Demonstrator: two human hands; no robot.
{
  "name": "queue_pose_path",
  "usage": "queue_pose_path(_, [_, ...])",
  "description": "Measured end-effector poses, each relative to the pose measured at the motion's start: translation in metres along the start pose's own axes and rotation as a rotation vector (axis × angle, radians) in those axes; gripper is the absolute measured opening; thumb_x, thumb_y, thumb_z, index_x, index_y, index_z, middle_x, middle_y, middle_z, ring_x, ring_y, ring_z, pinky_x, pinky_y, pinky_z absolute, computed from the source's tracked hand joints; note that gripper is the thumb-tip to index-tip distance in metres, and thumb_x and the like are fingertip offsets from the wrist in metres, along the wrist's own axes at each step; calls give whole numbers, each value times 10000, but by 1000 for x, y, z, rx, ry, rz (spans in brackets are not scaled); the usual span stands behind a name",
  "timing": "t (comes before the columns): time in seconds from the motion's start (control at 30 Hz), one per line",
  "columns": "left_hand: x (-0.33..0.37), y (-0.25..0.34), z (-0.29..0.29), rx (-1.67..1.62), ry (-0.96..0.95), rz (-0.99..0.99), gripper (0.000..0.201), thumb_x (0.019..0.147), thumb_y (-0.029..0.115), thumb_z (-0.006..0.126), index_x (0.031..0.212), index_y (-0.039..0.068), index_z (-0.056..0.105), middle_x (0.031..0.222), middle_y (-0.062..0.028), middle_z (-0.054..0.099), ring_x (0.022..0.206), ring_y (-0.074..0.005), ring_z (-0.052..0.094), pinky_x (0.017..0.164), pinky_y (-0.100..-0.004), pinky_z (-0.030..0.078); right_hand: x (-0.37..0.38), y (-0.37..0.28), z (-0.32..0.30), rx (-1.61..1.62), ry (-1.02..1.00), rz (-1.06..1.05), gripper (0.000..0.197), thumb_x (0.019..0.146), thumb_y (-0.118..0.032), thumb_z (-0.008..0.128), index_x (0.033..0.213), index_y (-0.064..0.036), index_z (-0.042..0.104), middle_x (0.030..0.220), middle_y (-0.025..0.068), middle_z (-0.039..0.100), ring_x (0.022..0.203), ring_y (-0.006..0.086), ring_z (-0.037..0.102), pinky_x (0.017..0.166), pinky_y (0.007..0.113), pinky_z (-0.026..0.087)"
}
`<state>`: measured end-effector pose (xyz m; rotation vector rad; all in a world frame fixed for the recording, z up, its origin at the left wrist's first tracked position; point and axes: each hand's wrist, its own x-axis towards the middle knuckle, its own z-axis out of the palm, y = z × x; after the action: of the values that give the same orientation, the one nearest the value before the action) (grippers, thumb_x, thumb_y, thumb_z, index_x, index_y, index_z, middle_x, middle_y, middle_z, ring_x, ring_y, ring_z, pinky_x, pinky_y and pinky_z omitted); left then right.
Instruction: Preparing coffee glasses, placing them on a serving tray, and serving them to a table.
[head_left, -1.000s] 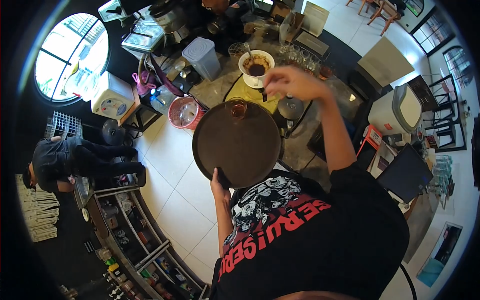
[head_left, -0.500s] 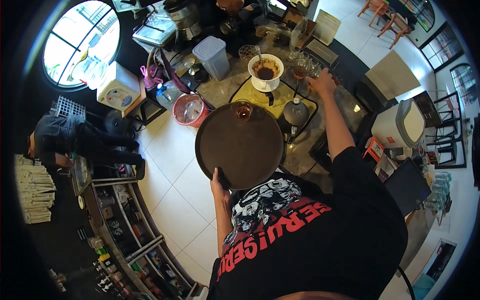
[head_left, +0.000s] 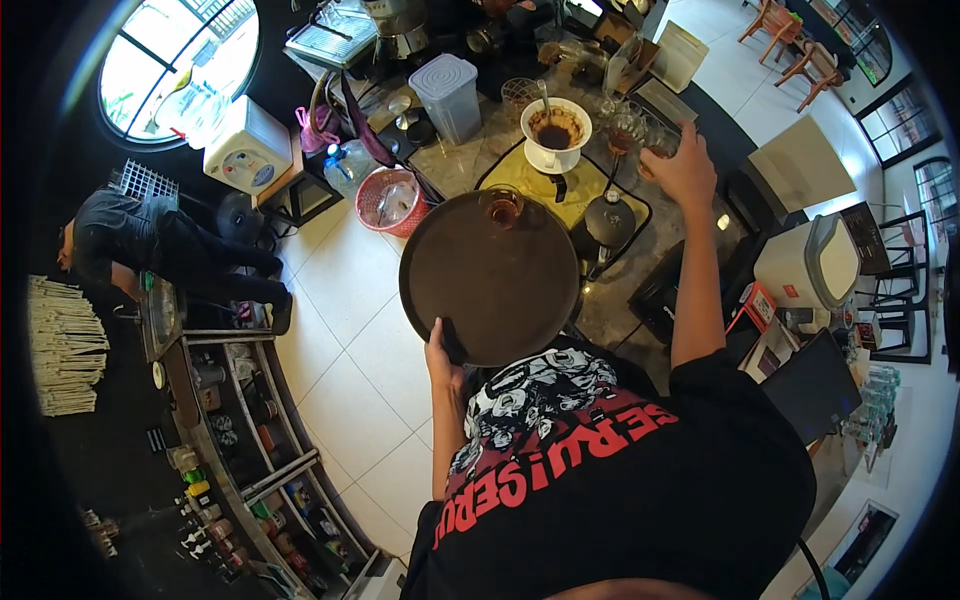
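My left hand (head_left: 441,348) grips the near rim of a round dark tray (head_left: 490,285) and holds it level in front of my chest. A small glass of brown drink (head_left: 502,206) stands at the tray's far edge. My right hand (head_left: 683,166) reaches out over the stone counter (head_left: 620,290) and closes around a small glass (head_left: 655,142) beside another glass of brown drink (head_left: 625,130). A white pour-over dripper (head_left: 556,133) full of wet coffee grounds sits on a yellow mat (head_left: 570,185), near a dark kettle (head_left: 610,222).
A ribbed plastic container (head_left: 447,95) and a red basket (head_left: 391,199) stand left of the counter. A white water dispenser (head_left: 247,146) sits by the round window. Another person (head_left: 150,245) in dark clothes bends at the shelves on the left. A white appliance (head_left: 815,265) stands right.
My right hand has moved from above the tray out to the right, to the glasses on the counter. The tray has stayed in my left hand.
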<state>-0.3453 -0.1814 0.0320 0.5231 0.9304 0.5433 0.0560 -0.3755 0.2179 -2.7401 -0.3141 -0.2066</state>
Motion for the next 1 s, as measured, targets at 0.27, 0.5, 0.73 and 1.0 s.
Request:
queue_pose_path(0.27, [-6, 7, 12, -77, 1, -16, 505, 986, 357, 596, 1374, 39, 534, 1360, -86, 590, 1254, -256, 557, 1092, -418, 424, -72, -74, -40, 369, -517, -542, 770, 628, -500, 787, 1256, -91, 608, 1137, 171, 637, 1057, 339, 629, 996, 460, 461])
queue_pose_path(0.5, [6, -9, -11, -4, 19, 2, 534, 989, 364, 591, 1379, 6, 525, 1354, -104, 592, 1230, -256, 577, 1072, -412, 446, -125, -85, 60, 76, -540, -847, 722, 631, -437, 804, 1235, -111, 578, 1057, 138, 642, 1097, 313, 614, 1179, 608, 151])
queue_pose_path(0.73, [4, -8, -10, -51, 40, -65, 473, 1017, 338, 551, 1373, 28, 533, 1373, -109, 590, 1254, -268, 565, 1102, -420, 421, -130, -82, 97, -142, -526, -791, 833, 633, -426, 807, 1333, -73, 524, 1162, 184, 613, 1208, 356, 548, 1181, 661, 104])
queue_pose_path(1.0, [14, -8, 4, -20, 13, 1, 553, 989, 379, 589, 1395, 15, 503, 1379, -131, 579, 1256, -297, 563, 1084, -447, 442, -109, -77, 95, -15, -452, -772, 871, 663, -470, 818, 1376, -83, 502, 1235, 176, 603, 1252, 360, 520, 1128, 614, 254])
